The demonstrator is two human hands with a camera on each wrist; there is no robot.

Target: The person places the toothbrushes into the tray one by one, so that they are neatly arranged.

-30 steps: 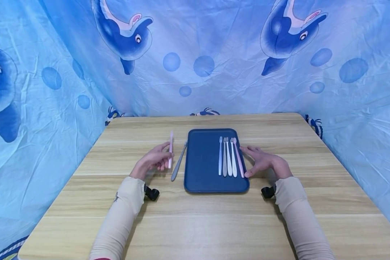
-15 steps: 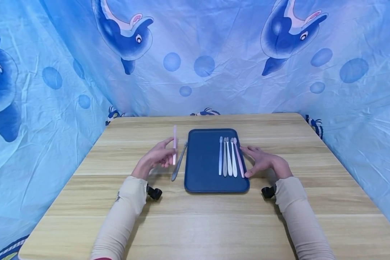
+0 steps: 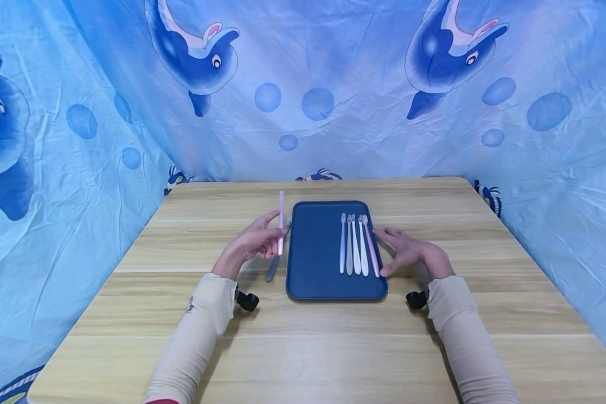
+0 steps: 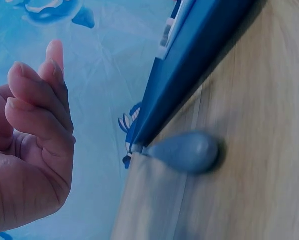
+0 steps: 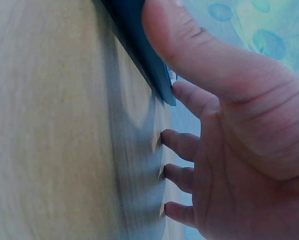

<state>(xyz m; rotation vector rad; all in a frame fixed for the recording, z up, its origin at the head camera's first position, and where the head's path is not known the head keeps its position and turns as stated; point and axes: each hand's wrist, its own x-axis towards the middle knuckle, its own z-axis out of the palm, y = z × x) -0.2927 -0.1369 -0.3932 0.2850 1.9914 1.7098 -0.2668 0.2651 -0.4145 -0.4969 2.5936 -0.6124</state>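
Note:
In the head view my left hand (image 3: 260, 235) pinches a pink-and-white toothbrush (image 3: 281, 216) nearly upright in that view, left of the dark blue tray (image 3: 313, 247). Behind and below that hand a grey-blue toothbrush (image 3: 271, 272) lies slanted by the tray's left edge, partly covered by the fingers; its rounded handle (image 4: 192, 152) shows in the left wrist view. My right hand (image 3: 406, 249) rests at the tray's right rim with thumb and fingers spread. Inside the tray's right half several toothbrushes lie side by side: a blue one (image 3: 342, 247), grey and white ones, and a pink one (image 3: 371, 249).
The light wooden table (image 3: 303, 348) extends around the tray. A blue dolphin-print cloth (image 3: 293, 151) hangs behind it and along both sides. Each wrist wears a small black camera mount, such as the left one (image 3: 247, 301).
My left hand has moved right toward the tray with the pink-and-white toothbrush, now overlapping the slanted grey-blue one. The right hand and the toothbrushes in the tray have stayed put.

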